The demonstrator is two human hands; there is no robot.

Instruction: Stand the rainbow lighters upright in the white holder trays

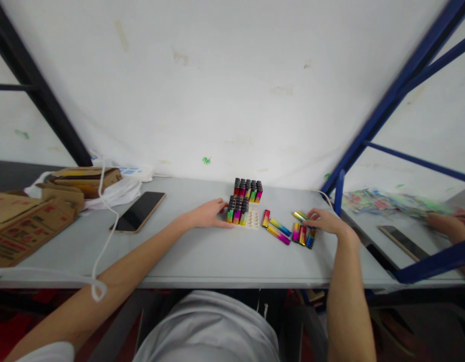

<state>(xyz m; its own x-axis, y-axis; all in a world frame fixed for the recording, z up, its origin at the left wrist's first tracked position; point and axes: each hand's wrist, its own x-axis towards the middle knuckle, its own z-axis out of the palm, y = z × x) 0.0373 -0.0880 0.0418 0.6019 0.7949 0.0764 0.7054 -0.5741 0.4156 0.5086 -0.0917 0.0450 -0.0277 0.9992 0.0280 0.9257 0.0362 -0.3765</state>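
Black-topped lighters in bright gradient colours stand upright in the left part of a white tray, whose right part shows bare round slots. My left hand rests at the tray's left side, thumb and fingers apart around its corner; whether it presses on the tray I cannot tell. Behind stands a second block of upright lighters. My right hand pinches a gold-and-green lighter above several lying lighters. Between tray and hand lie a red lighter and a yellow-to-magenta lighter.
A phone lies on the grey table at left, near an open cardboard box and a white cable. Blue frame posts divide off a neighbouring table at right, with another person's hand and a phone.
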